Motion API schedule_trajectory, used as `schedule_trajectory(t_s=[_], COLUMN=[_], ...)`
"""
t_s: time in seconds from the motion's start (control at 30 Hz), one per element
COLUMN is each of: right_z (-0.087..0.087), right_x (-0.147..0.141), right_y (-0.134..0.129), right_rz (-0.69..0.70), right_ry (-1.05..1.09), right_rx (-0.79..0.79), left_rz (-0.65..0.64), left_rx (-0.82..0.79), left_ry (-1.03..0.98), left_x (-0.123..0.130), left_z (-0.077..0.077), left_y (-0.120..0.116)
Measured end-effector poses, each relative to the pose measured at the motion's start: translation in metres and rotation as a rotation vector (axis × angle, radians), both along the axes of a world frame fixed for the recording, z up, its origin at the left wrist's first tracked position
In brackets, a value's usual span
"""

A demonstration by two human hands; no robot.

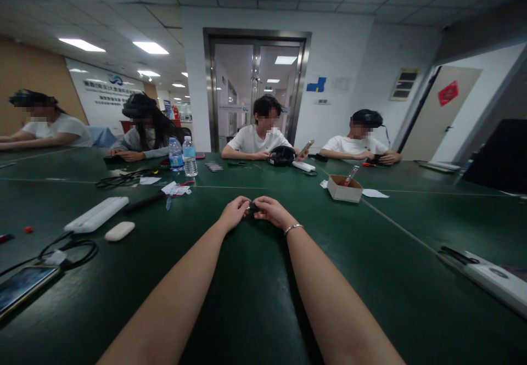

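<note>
Both arms reach out over the dark green table (251,310), and the hands meet near its middle. Between the fingertips is a small dark object (252,207) with a shiny spot; its kind is too small to make out. My left hand (234,214) is closed, thumb and fingers pinching the object's left side. My right hand (272,212), below a wrist with a silver bracelet (293,229), is also closed and pinches it from the right. The curled fingers hide most of the object.
Left lie a white power bank (96,214), a white oval case (119,231), a phone (27,287) and cables. Ahead stand two water bottles (190,156); right of centre, a small open box (345,191). A white device (500,277) lies far right. Several people sit opposite.
</note>
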State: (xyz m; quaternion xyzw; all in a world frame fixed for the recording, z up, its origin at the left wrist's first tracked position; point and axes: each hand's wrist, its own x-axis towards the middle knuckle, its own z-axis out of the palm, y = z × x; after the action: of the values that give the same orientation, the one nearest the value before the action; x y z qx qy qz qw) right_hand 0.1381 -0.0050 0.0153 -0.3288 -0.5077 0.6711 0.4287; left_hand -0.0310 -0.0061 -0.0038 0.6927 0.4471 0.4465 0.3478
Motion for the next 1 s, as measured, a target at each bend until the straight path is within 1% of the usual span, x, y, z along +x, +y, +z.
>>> schedule_trajectory(t_s=[0.17,0.37,0.43,0.5,0.6,0.73,0.87,1.0], right_z=[0.001,0.002,0.002,0.002,0.003,0.004,0.004,0.005], right_x=[-0.002,-0.007,-0.008,-0.008,-0.007,-0.007,-0.006,-0.004], right_y=[-0.002,-0.003,-0.002,-0.002,-0.003,-0.003,-0.003,-0.004], right_rz=[-0.041,-0.072,-0.084,-0.091,-0.080,-0.061,-0.010,0.029], right_ry=[-0.006,-0.007,-0.010,-0.016,-0.032,-0.072,-0.119,-0.105], right_rx=[-0.040,-0.088,-0.086,-0.088,-0.094,-0.062,-0.023,-0.019], left_rz=[-0.023,-0.052,-0.031,0.021,0.075,0.074,0.082,0.080], left_rx=[-0.016,-0.011,-0.019,-0.004,0.026,0.008,0.007,-0.002], left_ry=[-0.011,-0.034,-0.042,-0.058,-0.066,-0.030,0.040,0.092], left_x=[0.001,0.002,0.001,0.000,-0.002,-0.003,-0.003,-0.003], left_z=[0.003,0.001,0.001,0.000,-0.002,-0.001,0.003,0.007], left_y=[-0.002,0.002,0.003,0.005,0.006,0.004,-0.002,-0.006])
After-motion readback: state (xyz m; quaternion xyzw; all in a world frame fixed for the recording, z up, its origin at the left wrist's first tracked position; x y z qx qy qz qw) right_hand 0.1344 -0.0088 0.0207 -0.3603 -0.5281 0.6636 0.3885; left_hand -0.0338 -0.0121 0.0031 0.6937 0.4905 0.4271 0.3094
